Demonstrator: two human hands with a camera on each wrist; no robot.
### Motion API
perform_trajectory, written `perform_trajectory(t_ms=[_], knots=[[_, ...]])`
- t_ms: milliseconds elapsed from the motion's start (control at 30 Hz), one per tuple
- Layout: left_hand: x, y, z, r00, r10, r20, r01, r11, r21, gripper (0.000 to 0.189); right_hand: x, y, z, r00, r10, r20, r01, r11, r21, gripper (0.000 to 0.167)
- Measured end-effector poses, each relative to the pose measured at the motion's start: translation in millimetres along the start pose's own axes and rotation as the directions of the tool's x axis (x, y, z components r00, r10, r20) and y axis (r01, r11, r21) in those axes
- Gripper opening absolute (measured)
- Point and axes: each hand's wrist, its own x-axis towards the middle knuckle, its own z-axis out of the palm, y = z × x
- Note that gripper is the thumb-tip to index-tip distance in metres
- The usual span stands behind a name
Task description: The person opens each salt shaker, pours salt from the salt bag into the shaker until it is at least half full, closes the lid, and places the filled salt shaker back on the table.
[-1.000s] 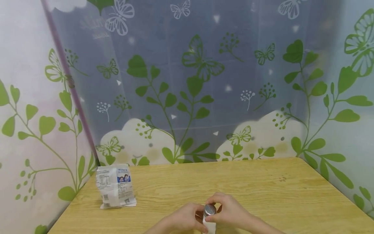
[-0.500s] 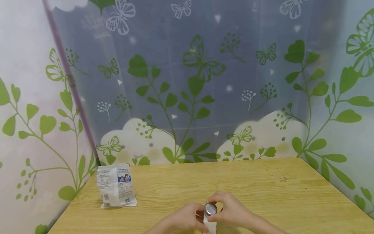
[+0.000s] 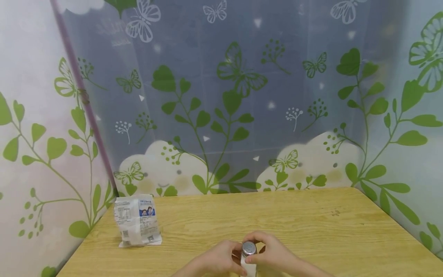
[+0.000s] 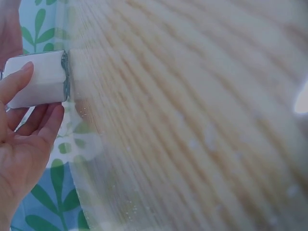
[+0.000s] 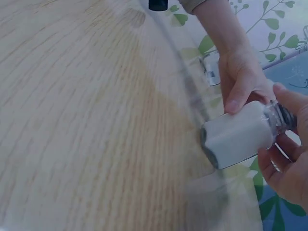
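A glass salt shaker [image 3: 249, 249] with a perforated metal cap stands between both hands near the table's front edge, seen from above in the head view. Its clear body [image 5: 238, 134] is filled with white salt in the right wrist view. My left hand [image 3: 221, 257] grips the body, with its thumb [image 4: 20, 77] across one flat side in the left wrist view. Around the neck and cap, my right hand [image 3: 275, 251] curls its thumb and fingers. Part of the cap is hidden behind these fingers in the right wrist view.
A white printed packet [image 3: 139, 220] stands at the table's left side. White specks [image 4: 130, 211] lie on the wooden table [image 3: 311, 219]. Leaf-patterned curtains [image 3: 207, 96] surround the back and sides. A black cylindrical thing [image 5: 158, 5] shows at the right wrist view's top edge.
My right fingers have shifted slightly on the cap, and the cap's holes show more plainly. My left hand keeps its grip in the same place.
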Motion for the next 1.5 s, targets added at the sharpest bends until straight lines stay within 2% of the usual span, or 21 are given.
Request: perform_trajectory(t_ms=[100,267,500,700,933,1100,1333,1500], knots=[[0.0,-0.2,-0.1,1.000,-0.008,0.002,0.008,1.000,-0.001,0.032,-1.5,6.3,2.7,1.000,-0.021,0.002,0.021,0.998,0.051,0.039],[0.4,-1.6,0.5,1.000,0.005,0.000,-0.005,1.000,0.005,0.032,-2.3,12.5,5.8,0.995,-0.098,-0.016,0.099,0.994,0.046,0.038],[0.9,-1.4,0.1,1.000,0.004,0.004,-0.004,1.000,0.001,0.032,-2.2,15.2,7.6,0.991,-0.122,-0.046,0.125,0.991,0.053,0.034],[0.4,-1.0,-0.7,1.000,0.002,0.017,-0.002,1.000,-0.016,0.032,-3.4,16.0,12.5,0.989,-0.108,-0.098,0.117,0.989,0.088,0.032],[0.9,-2.5,-1.4,1.000,0.021,0.008,-0.021,1.000,0.002,0.032,-6.0,17.2,20.6,0.980,-0.063,-0.188,0.077,0.994,0.071,0.033],[0.9,-3.0,-2.4,0.999,0.028,0.024,-0.028,1.000,-0.004,0.033,-6.5,19.6,24.6,0.971,-0.070,-0.227,0.083,0.995,0.051,0.035],[1.3,-3.0,-2.3,0.999,0.022,0.028,-0.022,1.000,-0.009,0.032,-7.5,16.5,24.5,0.974,-0.021,-0.227,0.030,0.999,0.036,0.037],[1.8,-2.7,-2.9,0.999,0.022,0.038,-0.022,1.000,0.000,0.032,-7.3,13.5,18.7,0.982,-0.039,-0.185,0.039,0.999,-0.002,0.036]])
